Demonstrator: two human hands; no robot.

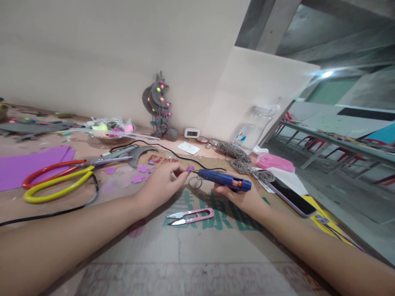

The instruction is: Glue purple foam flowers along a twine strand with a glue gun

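Between the thumb and fingertips of my left hand (165,181) is a small purple foam piece (190,168). My right hand (239,199) is wrapped round a blue glue gun (225,179), whose nozzle points left and meets the purple piece. A loop of thin grey cord (195,183) hangs just below the nozzle. Pink-handled thread snips (191,216) lie on the printed cardboard (148,255) in front of both hands. Purple flower cut-outs (137,178) are scattered to the left of my left hand.
Red and yellow-handled scissors (58,181) and purple sheets (18,168) lie at left. Behind stand a bowl (108,133), a grey moon ornament (159,102), a timer (191,132) and a clear bottle (254,127). Grey cord coils (234,152) and a phone (291,197) are at right.
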